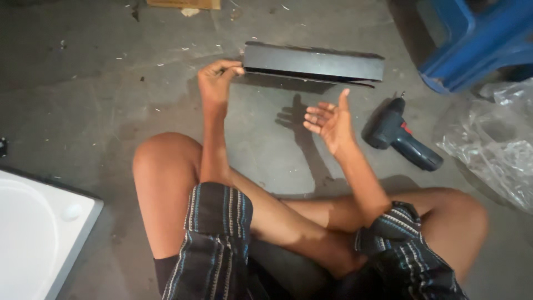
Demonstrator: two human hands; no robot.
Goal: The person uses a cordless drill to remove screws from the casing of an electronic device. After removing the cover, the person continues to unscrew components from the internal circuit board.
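Posture: person sits cross-legged on a grey concrete floor (111, 111), in striped shorts (216, 244).
Left hand (215, 80): fingers pinched on the left end of a long black metal channel (313, 64), tipping it up on edge.
Channel position: on the floor ahead of the knees, lying crosswise.
Right hand (330, 119): open, palm up, fingers spread, holding nothing, just short of the channel.
Nearby: dark cordless drill (400, 136) on the floor right of that hand; clear plastic sheet (494, 144) further right; blue stool (477, 39) top right; white basin (33, 233) lower left.

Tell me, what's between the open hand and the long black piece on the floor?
Nothing but bare grey floor and the hand's shadow, in the head view, between the right hand and the black panel.
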